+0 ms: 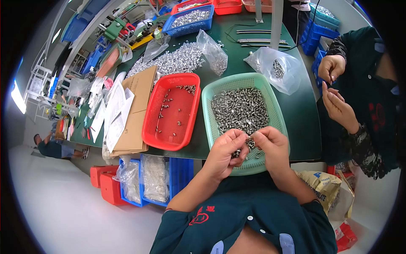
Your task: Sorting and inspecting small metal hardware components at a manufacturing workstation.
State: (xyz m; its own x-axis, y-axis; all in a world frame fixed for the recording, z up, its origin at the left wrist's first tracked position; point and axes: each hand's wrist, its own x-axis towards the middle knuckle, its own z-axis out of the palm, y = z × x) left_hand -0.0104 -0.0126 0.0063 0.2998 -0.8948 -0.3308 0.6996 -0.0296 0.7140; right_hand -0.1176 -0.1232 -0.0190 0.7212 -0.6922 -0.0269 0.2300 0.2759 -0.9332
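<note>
My left hand (227, 149) and right hand (271, 144) pinched a metal part (249, 139). Much seemingly remained: crowded green basket (267, 88) beneath, sparse red tray (170, 123) leftward.

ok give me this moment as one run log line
left hand: holding small metal part | right hand: holding same part | below: green basket

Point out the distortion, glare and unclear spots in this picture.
Head view: black fisheye border, edges of the green table bending; head view: white strip at far left overexposed; head view: small metal part between left hand and right hand too small to make out fully.
</note>
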